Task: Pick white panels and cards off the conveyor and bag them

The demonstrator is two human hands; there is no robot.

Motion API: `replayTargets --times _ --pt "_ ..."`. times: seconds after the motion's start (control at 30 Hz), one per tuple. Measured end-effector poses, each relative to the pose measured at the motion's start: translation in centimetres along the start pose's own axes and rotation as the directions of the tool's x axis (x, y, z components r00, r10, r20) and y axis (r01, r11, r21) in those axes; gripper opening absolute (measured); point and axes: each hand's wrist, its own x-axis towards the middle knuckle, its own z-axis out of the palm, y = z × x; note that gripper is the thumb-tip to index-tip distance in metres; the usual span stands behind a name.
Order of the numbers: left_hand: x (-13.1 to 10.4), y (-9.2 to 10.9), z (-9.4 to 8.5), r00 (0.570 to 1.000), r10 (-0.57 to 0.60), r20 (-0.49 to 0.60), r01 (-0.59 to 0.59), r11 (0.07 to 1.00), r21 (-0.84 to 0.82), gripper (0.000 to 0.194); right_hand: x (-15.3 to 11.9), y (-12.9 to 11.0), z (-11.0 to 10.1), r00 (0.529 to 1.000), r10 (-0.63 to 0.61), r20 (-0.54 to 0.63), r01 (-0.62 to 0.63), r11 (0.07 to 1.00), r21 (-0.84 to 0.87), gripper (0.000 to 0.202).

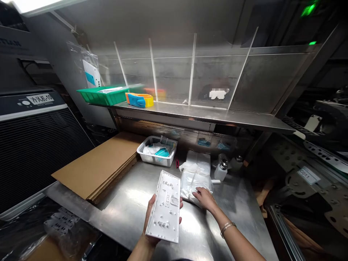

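Note:
A white rectangular plastic panel point(164, 208), with small raised features on its face, is held upright-tilted over the metal table. My left hand point(152, 217) wraps round it from behind, thumb at the left edge and fingertips at the right edge. To the right, my right hand point(203, 198) rests at the front of a stack of white items in clear plastic wrap point(191, 183). Its fingers are bent and touch the wrap; whether they pinch it I cannot tell.
Cardboard sheets point(106, 159) are stacked at the left of the metal table point(122, 214). Behind are a white bin point(156, 159), a red cutter point(177, 163) and a pump bottle point(221, 171). The shelf above point(174, 113) holds a green tray point(103, 96) and tape rolls point(140, 100).

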Motion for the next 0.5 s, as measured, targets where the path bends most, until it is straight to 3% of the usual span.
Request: replayTargets --times 0.1,0.17,0.33,0.43,0.5 --pt "-0.4 -0.7 -0.8 0.99 0.025 -0.142 -0.004 0.989 0.145 0.069 1.7 0.0 -0.1 0.999 0.029 0.041 -0.031 0.998 0.05 0.014" --pt "-0.6 -1.1 -0.9 0.968 0.116 -0.221 -0.037 0.943 0.331 0.067 2.0 -1.0 -0.6 1.0 0.016 0.01 -0.017 0.993 0.118 0.022" --pt "-0.3 -2.2 -0.3 0.916 0.337 -0.216 -0.136 0.77 0.623 0.086 0.1 -5.3 -1.8 0.994 -0.081 0.074 0.051 0.937 0.345 0.048" --pt "0.1 -3.0 0.1 0.893 0.369 -0.257 -0.077 0.689 0.721 0.087 -1.8 -7.7 -1.9 0.968 -0.207 0.141 0.126 0.888 0.443 0.066" --pt "0.3 -3.5 0.4 0.907 0.372 -0.199 -0.101 0.65 0.753 0.088 -3.0 -8.9 -1.9 0.939 -0.285 0.191 0.169 0.869 0.464 0.089"
